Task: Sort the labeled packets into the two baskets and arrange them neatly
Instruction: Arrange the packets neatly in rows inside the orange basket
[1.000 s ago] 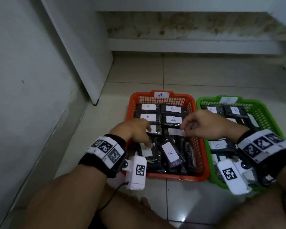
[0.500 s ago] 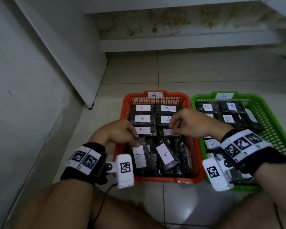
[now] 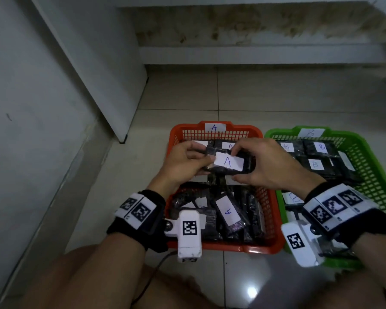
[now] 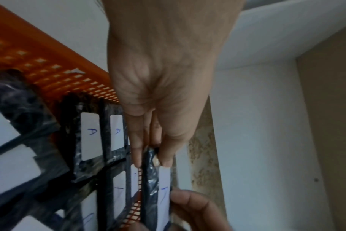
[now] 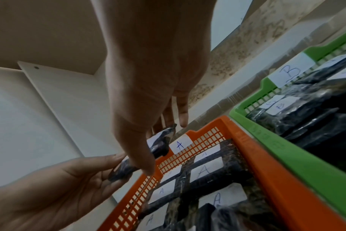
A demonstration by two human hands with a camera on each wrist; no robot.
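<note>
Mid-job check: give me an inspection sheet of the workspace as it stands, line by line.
Surface: beige tiled floor, glare spot near the knees.
Job's things: orange plastic basket tagged A, packets in rows at back, jumbled in front; green plastic basket tagged B, holding B packets; black packet labelled A held above the orange basket.
Clutter: nothing seen.
Grippers: left hand and right hand each pinch one end of the held packet.
Cables: black cable from left wrist camera.
Surroundings: white walls, stained ledge behind.
</note>
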